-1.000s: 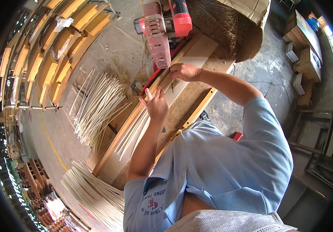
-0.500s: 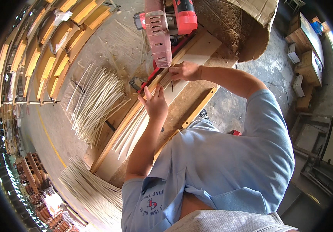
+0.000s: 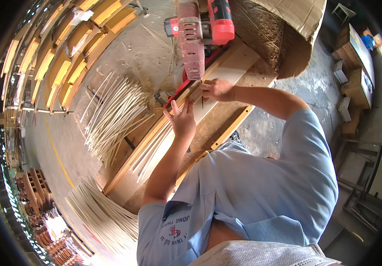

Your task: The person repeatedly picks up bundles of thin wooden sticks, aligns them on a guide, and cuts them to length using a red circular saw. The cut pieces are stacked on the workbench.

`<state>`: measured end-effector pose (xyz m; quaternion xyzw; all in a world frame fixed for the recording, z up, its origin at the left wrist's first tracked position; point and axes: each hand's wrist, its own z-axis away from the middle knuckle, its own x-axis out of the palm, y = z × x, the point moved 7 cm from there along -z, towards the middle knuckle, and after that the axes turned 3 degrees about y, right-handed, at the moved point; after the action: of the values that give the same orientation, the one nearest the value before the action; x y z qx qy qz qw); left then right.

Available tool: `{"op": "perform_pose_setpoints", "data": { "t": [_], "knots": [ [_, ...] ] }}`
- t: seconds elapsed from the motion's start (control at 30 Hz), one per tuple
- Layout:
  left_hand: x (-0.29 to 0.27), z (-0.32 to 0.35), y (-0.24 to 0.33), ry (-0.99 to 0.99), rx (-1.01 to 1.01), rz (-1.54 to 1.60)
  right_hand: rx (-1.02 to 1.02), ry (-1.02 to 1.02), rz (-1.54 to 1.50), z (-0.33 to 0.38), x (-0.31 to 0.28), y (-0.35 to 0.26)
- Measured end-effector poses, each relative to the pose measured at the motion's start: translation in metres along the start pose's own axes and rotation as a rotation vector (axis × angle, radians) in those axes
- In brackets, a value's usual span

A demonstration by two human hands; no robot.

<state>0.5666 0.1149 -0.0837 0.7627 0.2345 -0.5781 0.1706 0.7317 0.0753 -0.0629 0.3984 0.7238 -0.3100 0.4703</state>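
Note:
A red-and-black power saw (image 3: pixel 221 22) with a dusty, slotted guard (image 3: pixel 191 44) stands over a long wooden fence (image 3: pixel 140 148). Thin pale wooden strips (image 3: pixel 152 148) lie along the near side of this fence. My left hand (image 3: pixel 183 122) rests over the strips with its fingers spread, their tips against the fence. Close to the guard's lower end, my right hand (image 3: pixel 219 90) is closed, its fingers bent and pinching at the strips' far end. The exact grip is partly hidden by the fingers.
A loose pile of thin rods (image 3: pixel 115 117) lies beyond the fence, and a bundle of long rods (image 3: pixel 104 215) at lower left. A cardboard box (image 3: pixel 295 40) borders the saw at right. Racks of wooden parts (image 3: pixel 58 73) stand at upper left. A wooden rail (image 3: pixel 233 126) runs nearest me.
The whole view has shifted slightly, so the saw and bench appear a little lower and farther right. Both hands keep nearly the same places on the strips and fence.

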Motion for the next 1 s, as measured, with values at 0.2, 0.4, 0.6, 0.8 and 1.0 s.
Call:
{"op": "perform_pose_setpoints", "data": {
  "t": [0.2,0.4,0.6,0.8,1.0],
  "knots": [
    [0.015,0.008,-0.017,0.237,-0.177,0.225,0.221,0.084,0.000,0.002,-0.006,-0.026],
    [0.017,0.001,0.007,0.138,-0.022,0.097,0.293,-0.090,0.076,0.007,0.001,-0.021],
    [0.004,0.002,0.004,-0.087,-0.098,0.116,0.162,-0.201,-0.033,-0.005,0.020,-0.012],
    [0.003,0.004,0.009,0.025,-0.103,0.134,0.079,-0.161,-0.044,0.004,0.020,-0.004],
    [-0.005,0.007,0.000,-0.071,-0.128,0.319,0.280,-0.093,-0.159,-0.006,0.017,-0.017]
  ]
}}
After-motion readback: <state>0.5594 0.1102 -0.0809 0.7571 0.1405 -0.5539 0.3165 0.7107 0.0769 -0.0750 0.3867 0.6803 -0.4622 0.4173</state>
